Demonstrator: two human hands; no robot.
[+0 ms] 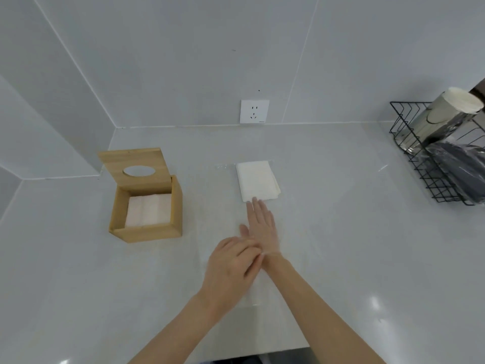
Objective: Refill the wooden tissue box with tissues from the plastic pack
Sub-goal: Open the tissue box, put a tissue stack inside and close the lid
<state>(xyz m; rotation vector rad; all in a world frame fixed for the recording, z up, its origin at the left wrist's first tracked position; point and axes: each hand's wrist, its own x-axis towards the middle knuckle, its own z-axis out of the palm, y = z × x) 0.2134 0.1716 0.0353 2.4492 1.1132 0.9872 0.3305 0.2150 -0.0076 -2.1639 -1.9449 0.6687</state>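
The pale grey bench (341,232) carries a square light-wood tissue box (147,206), lid raised, partly filled. The white folded tissue stack (258,181) lies directly ahead of the flat, empty right hand (261,227), long axis pointing away; fingertips touch its near edge. The left hand (231,266), farther back, overlaps the right wrist, holding nothing.

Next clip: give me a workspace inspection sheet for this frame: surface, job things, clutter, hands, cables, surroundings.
Surface: pale glossy countertop, no spills visible.
Job's things: wooden tissue box, lid tipped open, white tissues inside; loose tissue stack to its right; clear plastic pack lies flat around the stack, barely visible.
Clutter: black wire rack at right, holding a shiny roll and a dark bagged item.
Hands: right hand flat, fingertips at the stack's near edge; left hand rests over the right wrist; both empty.
Cables: nothing seen.
Surroundings: grey tiled walls, wall socket with nothing plugged in.
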